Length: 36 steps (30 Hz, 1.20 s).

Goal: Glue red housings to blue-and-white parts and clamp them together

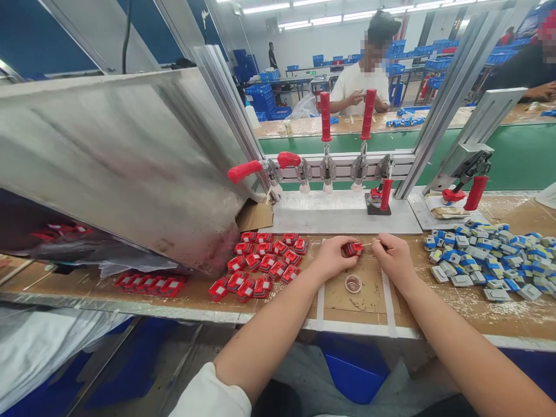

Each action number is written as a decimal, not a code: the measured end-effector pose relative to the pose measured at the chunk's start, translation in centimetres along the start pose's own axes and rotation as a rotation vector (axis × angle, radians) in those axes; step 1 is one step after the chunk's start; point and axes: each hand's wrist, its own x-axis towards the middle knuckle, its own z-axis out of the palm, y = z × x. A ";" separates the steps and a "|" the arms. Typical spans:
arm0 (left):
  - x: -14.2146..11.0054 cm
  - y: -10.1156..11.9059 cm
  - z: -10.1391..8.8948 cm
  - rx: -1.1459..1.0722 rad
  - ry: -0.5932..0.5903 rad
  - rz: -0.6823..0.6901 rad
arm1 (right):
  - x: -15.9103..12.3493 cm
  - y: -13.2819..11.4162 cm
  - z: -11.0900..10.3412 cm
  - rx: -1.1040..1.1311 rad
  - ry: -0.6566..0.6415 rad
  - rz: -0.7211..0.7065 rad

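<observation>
Head view: left hand pinches a small red part between thumb and fingers, held just above the middle of the surface, near its front edge. Part is a little red block with a pale face or label; finer detail too small to tell. Right hand is closed narrow on a thin pale stick, whose tip touches the part's right side. Both hands nearly meet over a taped-off square of cardboard. Small round clear dish sits on the surface just below the hands, towards the front edge. Batch of matching red parts lies in rough rows left of the hands, with more red ones further left by the front edge. Heap of blue-and-grey parts covers the right end of the surface. Row of red-handled clamps stands on a metal rail along the back edge. Big tilted metal sheet hangs over the left end. Another person sits at a bench beyond.
</observation>
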 end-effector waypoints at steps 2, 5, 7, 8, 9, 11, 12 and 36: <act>0.0 -0.3 0.2 -0.037 0.008 0.009 | -0.1 -0.3 -0.4 0.031 0.012 -0.007; 0.0 -0.4 0.3 -0.114 0.018 0.029 | -0.5 -1.0 -1.3 0.168 -0.058 -0.095; 0.0 -0.2 0.3 -0.133 0.058 0.062 | -0.8 -1.5 -1.6 0.271 -0.276 -0.247; 0.0 0.0 0.2 -0.130 0.086 0.081 | -0.9 -1.8 -1.6 0.290 -0.411 -0.333; 0.1 0.2 0.1 -0.122 0.111 0.099 | -1.0 -2.0 -1.6 0.279 -0.533 -0.409; 0.2 0.5 -0.1 -0.105 0.140 0.127 | -1.3 -2.4 -1.2 0.171 -0.676 -0.495; 0.3 0.6 -0.2 -0.095 0.144 0.139 | -1.3 -2.6 -1.0 0.092 -0.703 -0.509; 1.1 0.8 -0.9 -0.218 0.323 0.143 | 2.2 2.4 -7.2 0.066 -0.143 0.315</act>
